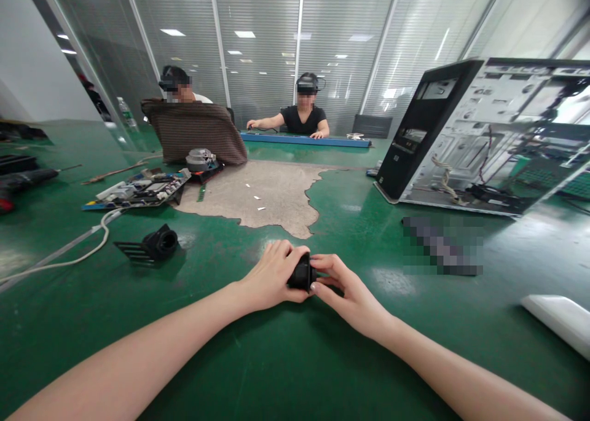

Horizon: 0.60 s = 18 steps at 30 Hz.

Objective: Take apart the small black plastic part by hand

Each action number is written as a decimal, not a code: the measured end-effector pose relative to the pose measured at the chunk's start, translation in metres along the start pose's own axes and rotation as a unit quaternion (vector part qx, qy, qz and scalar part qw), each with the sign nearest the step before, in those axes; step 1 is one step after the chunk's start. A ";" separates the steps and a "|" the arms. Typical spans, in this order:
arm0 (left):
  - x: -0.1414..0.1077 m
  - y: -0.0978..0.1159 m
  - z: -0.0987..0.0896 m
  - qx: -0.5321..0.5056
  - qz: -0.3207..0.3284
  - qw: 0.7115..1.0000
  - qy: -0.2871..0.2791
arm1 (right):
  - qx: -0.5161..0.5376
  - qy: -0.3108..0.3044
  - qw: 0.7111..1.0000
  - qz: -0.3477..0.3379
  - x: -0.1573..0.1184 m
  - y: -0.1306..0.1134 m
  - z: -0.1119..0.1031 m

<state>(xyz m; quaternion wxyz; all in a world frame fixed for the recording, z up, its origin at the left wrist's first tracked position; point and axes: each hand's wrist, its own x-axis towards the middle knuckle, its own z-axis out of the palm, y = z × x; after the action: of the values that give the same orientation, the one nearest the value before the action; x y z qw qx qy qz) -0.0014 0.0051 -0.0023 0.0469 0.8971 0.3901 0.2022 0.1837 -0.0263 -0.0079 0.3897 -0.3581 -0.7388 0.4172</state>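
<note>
A small black part (302,273) is between my two hands, low over the green tabletop (276,359). My left hand (273,275) is wrapped round its left side, with the thumb toward me. From the right, my right hand (346,292) has its thumb and fingertips closed on the part's narrower right end. My fingers hide much of the part. Another black plastic part (161,243), with a round opening and slats, lies on the table to the left of my hands.
An open computer case (410,141) stands at the right. Beyond my hands lies a brown mat (276,193); a circuit board (142,190) is at its left. A pixelated object (442,249) and a white object (560,319) lie right. Two people sit across the table.
</note>
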 end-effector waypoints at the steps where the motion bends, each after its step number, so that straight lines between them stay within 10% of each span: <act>1: 0.000 0.000 0.000 0.001 0.001 1.000 0.000 | -0.001 0.004 1.000 0.000 0.000 0.001 0.000; 18: 0.001 0.000 -0.001 -0.004 -0.001 1.000 -0.002 | 0.011 -0.003 1.000 0.007 0.001 0.001 0.000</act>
<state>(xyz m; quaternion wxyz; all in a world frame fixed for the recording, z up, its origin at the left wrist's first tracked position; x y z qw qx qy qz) -0.0012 0.0052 -0.0015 0.0515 0.8967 0.3902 0.2022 0.1837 -0.0253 -0.0088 0.3886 -0.3576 -0.7330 0.4286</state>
